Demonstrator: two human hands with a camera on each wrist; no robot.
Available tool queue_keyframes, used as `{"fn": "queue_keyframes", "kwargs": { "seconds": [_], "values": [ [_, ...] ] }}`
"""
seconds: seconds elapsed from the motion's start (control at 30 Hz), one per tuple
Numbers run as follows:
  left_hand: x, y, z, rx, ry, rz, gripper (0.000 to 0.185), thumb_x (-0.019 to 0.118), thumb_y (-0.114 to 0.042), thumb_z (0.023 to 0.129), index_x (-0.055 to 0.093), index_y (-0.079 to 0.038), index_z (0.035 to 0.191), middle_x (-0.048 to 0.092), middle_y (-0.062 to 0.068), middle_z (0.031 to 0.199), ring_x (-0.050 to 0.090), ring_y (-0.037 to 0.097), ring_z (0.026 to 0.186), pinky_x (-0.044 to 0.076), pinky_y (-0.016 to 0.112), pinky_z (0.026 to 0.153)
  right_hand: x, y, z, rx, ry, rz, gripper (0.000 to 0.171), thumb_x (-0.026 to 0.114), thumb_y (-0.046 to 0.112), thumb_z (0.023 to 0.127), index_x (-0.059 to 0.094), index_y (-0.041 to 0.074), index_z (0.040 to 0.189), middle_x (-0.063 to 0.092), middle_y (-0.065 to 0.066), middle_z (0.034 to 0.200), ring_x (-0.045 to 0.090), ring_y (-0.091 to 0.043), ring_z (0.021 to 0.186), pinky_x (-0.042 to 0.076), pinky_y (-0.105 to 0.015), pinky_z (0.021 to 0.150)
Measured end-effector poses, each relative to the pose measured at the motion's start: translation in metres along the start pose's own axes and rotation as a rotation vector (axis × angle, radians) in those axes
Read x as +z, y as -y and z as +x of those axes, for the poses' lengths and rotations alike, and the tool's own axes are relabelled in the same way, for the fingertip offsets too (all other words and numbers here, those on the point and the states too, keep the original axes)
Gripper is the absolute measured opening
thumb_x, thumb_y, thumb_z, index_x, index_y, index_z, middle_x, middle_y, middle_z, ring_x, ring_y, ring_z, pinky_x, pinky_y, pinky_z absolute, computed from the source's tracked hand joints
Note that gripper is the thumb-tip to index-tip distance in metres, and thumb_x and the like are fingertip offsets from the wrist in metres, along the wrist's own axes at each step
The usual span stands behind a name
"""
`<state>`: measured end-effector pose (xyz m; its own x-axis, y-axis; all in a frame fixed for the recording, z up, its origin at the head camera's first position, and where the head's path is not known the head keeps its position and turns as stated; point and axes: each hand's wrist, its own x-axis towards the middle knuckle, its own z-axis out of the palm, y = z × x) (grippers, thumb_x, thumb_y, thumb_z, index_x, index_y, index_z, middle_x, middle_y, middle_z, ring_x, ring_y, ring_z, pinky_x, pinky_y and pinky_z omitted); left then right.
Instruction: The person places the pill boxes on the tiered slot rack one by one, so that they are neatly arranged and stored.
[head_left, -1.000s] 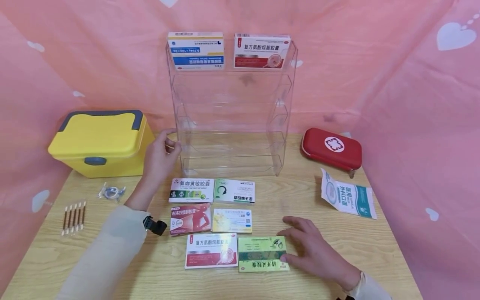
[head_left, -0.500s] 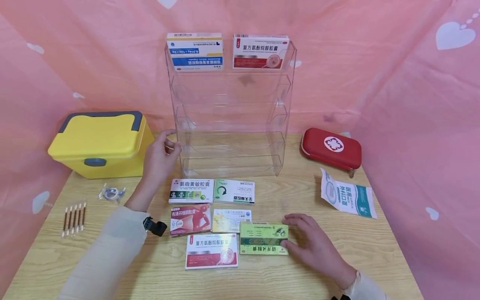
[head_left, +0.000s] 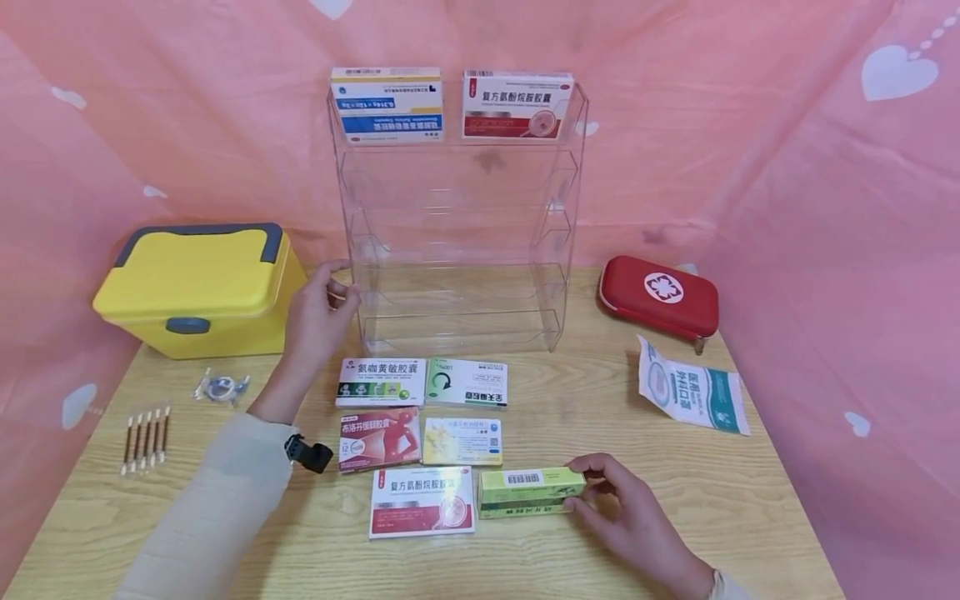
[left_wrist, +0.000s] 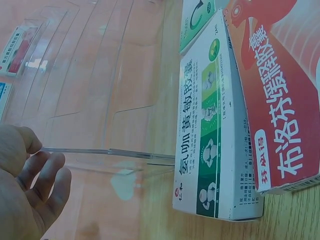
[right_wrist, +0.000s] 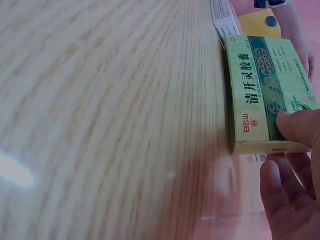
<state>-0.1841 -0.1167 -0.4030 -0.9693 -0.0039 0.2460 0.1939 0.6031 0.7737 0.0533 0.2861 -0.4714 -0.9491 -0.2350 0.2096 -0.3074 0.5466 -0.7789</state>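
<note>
My left hand [head_left: 318, 312] is at the left side of a clear acrylic display rack [head_left: 459, 332]. In the left wrist view its thumb and fingers pinch the rack's side edge. My right hand [head_left: 633, 521] pinches a green medicine box [head_left: 525, 492] by its right end, thumb on the printed face in the right wrist view. That box is tipped up, its long barcoded side facing upward. Left of it lies a white and red box [head_left: 422, 502]. Behind are a red box [head_left: 379, 439], a yellow-white box [head_left: 462, 441] and two white-green boxes [head_left: 379, 382], [head_left: 467, 383].
Two boxes [head_left: 386, 107], [head_left: 517, 107] stand in the rack's top tier. A yellow case [head_left: 191, 287], a bagged coiled item [head_left: 221, 387] and packed cotton swabs [head_left: 146, 442] are at left. A red first-aid pouch [head_left: 660, 298] and a mask packet [head_left: 693, 396] lie at right.
My right hand has taken hold of the green box, lifted it off the table and tipped it from lying flat so its long side faces up. The left hand has stayed at the rack.
</note>
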Motion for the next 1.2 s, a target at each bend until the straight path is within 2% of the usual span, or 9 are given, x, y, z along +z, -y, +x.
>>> {"fn": "queue_keyframes", "kwargs": {
  "seconds": [0.13, 0.27, 0.47, 0.57, 0.7, 0.83, 1.03, 1.2],
  "values": [
    [0.000, 0.000, 0.000, -0.003, 0.003, 0.000, 0.043, 0.062, -0.019, 0.102, 0.052, -0.014, 0.144, 0.062, 0.009, 0.097, 0.057, 0.024, 0.084, 0.050, 0.031, 0.065, 0.001, 0.000, -0.001, -0.007, -0.011, 0.047, 0.054, 0.084, -0.007, 0.078, 0.060, 0.016, 0.121, 0.063, 0.001, 0.118, 0.065, -0.016, 0.088, 0.058, -0.033, 0.072],
    [-0.001, 0.002, 0.001, 0.001, 0.004, 0.003, 0.043, 0.061, -0.019, 0.102, 0.052, -0.013, 0.144, 0.062, 0.008, 0.097, 0.057, 0.023, 0.084, 0.050, 0.031, 0.065, 0.000, 0.003, 0.006, 0.012, -0.001, 0.136, 0.048, 0.081, -0.005, 0.082, 0.061, 0.015, 0.121, 0.064, -0.001, 0.116, 0.063, -0.017, 0.095, 0.059, -0.033, 0.072],
    [-0.001, 0.002, 0.002, 0.023, -0.015, 0.004, 0.042, 0.063, -0.017, 0.101, 0.054, -0.013, 0.142, 0.063, 0.008, 0.095, 0.058, 0.023, 0.081, 0.050, 0.032, 0.063, -0.006, 0.015, 0.045, -0.007, 0.016, 0.257, 0.045, 0.077, -0.006, 0.086, 0.061, 0.013, 0.123, 0.063, -0.005, 0.118, 0.061, -0.018, 0.104, 0.059, -0.037, 0.074],
    [0.000, 0.001, 0.002, 0.037, -0.020, 0.002, 0.042, 0.064, -0.016, 0.100, 0.055, -0.012, 0.141, 0.064, 0.009, 0.094, 0.057, 0.023, 0.079, 0.049, 0.034, 0.062, -0.007, 0.018, 0.074, -0.074, 0.018, 0.280, 0.045, 0.076, -0.009, 0.085, 0.061, 0.009, 0.124, 0.064, -0.007, 0.118, 0.063, -0.020, 0.104, 0.059, -0.038, 0.074],
    [0.000, 0.001, 0.003, 0.045, -0.026, 0.002, 0.041, 0.064, -0.015, 0.100, 0.056, -0.011, 0.140, 0.064, 0.009, 0.093, 0.057, 0.023, 0.078, 0.049, 0.034, 0.062, -0.009, 0.025, 0.125, -0.188, 0.010, 0.277, 0.044, 0.076, -0.011, 0.084, 0.061, 0.004, 0.123, 0.065, -0.009, 0.117, 0.065, -0.026, 0.100, 0.059, -0.038, 0.074],
    [0.000, 0.002, 0.004, 0.046, -0.027, 0.005, 0.041, 0.065, -0.015, 0.100, 0.056, -0.011, 0.140, 0.064, 0.008, 0.092, 0.058, 0.022, 0.077, 0.050, 0.034, 0.061, -0.014, 0.042, 0.181, -0.225, -0.015, 0.252, 0.042, 0.077, -0.007, 0.085, 0.060, 0.002, 0.123, 0.065, -0.008, 0.116, 0.065, -0.031, 0.099, 0.059, -0.037, 0.076],
    [0.002, 0.003, 0.007, 0.063, -0.029, 0.013, 0.041, 0.064, -0.014, 0.099, 0.057, -0.010, 0.139, 0.065, 0.009, 0.091, 0.059, 0.023, 0.076, 0.049, 0.033, 0.060, -0.031, 0.078, 0.265, -0.299, -0.047, 0.240, 0.042, 0.076, -0.005, 0.087, 0.058, -0.002, 0.125, 0.065, -0.010, 0.114, 0.064, -0.028, 0.100, 0.058, -0.034, 0.076],
    [0.001, 0.003, 0.005, 0.053, -0.037, 0.010, 0.040, 0.065, -0.014, 0.099, 0.057, -0.010, 0.138, 0.064, 0.008, 0.090, 0.058, 0.023, 0.075, 0.049, 0.036, 0.060, -0.047, 0.127, 0.320, -0.306, -0.110, 0.265, 0.037, 0.072, -0.005, 0.090, 0.057, -0.004, 0.124, 0.065, -0.012, 0.113, 0.063, -0.026, 0.100, 0.057, -0.033, 0.078]
  ]
}}
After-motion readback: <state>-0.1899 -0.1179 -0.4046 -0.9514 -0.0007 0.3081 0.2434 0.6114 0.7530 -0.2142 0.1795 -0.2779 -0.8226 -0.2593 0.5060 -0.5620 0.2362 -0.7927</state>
